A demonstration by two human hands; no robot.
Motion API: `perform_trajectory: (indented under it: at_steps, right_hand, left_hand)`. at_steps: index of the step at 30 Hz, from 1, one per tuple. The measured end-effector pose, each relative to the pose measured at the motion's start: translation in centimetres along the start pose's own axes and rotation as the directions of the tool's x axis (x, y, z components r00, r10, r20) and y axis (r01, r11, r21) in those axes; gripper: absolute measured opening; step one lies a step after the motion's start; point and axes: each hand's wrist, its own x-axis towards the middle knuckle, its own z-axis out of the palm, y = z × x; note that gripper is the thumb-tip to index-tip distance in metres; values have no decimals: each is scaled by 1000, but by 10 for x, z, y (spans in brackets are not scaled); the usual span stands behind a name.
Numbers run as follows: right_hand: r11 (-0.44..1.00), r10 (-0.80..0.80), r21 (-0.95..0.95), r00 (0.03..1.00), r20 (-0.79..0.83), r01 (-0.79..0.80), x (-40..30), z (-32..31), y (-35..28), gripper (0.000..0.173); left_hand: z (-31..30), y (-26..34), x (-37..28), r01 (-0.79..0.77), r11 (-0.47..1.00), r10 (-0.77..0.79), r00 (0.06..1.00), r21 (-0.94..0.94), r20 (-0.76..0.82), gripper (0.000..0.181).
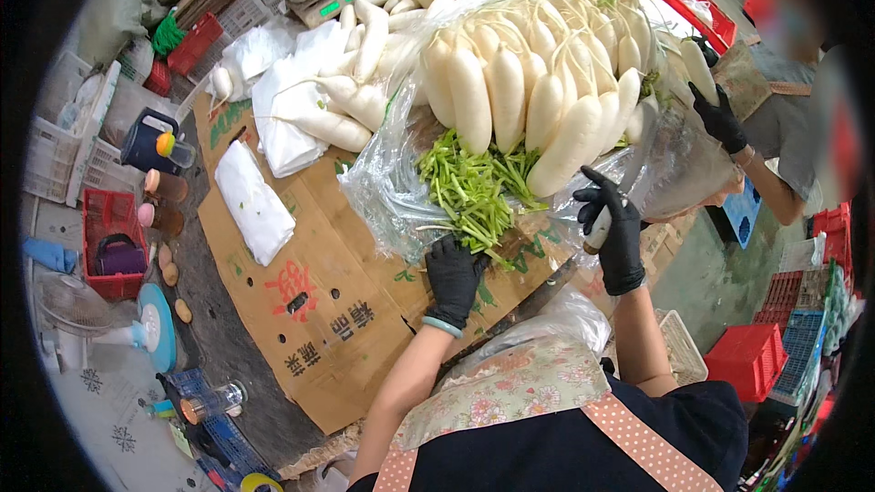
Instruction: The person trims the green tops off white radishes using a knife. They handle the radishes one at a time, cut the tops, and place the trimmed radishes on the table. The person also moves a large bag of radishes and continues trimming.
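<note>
My left hand (454, 280), in a black glove, rests on the cardboard at the lower end of a heap of cut green radish stems (472, 191); whether its fingers grip any stems is unclear. My right hand (612, 232), also black-gloved, holds a knife (599, 231) by its handle, with the blade pointing up and away. Many white daikon radishes (507, 92) stand packed in an open clear plastic bag (383, 184), just beyond the stems. One large daikon (567, 147) leans at the near side of the bunch, close to my right hand.
Flattened cardboard (328, 266) covers the table. Folded white bags (254, 201) and loose daikons (328, 126) lie left of the bag, with a scale (342, 3) behind. At right, a co-worker's gloved hand (721, 123) holds a daikon (698, 72). Red crates (746, 362) stand on the floor.
</note>
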Motion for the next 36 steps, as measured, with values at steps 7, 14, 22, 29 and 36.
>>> perform_trajectory:
  at_steps: [7, 14, 22, 29, 36]
  right_hand:
    - [998, -56, -12, 994, -93, 55, -4, -21, 3, 30]
    - [792, -401, -566, 893, -202, 228, 74, -41, 17, 54]
    - [636, -468, -700, 884, -14, 326, 99, -4, 10, 70]
    - [473, -649, -702, 750, 130, 531, 42, 28, 8, 64]
    - [737, -455, -586, 889, -60, 337, 23, -4, 12, 61]
  left_hand:
    - [2, -16, 48, 109, 851, -146, 989, -513, -31, 38]
    - [-23, -71, 138, 279, -294, -492, 776, -914, 395, 18]
    - [-38, 9, 70, 59, 758, -440, 781, -649, -443, 32]
    - [26, 43, 44, 386, 576, 152, 815, -720, 559, 29]
    - [-12, 5, 116, 63, 788, -44, 998, -613, 45, 32]
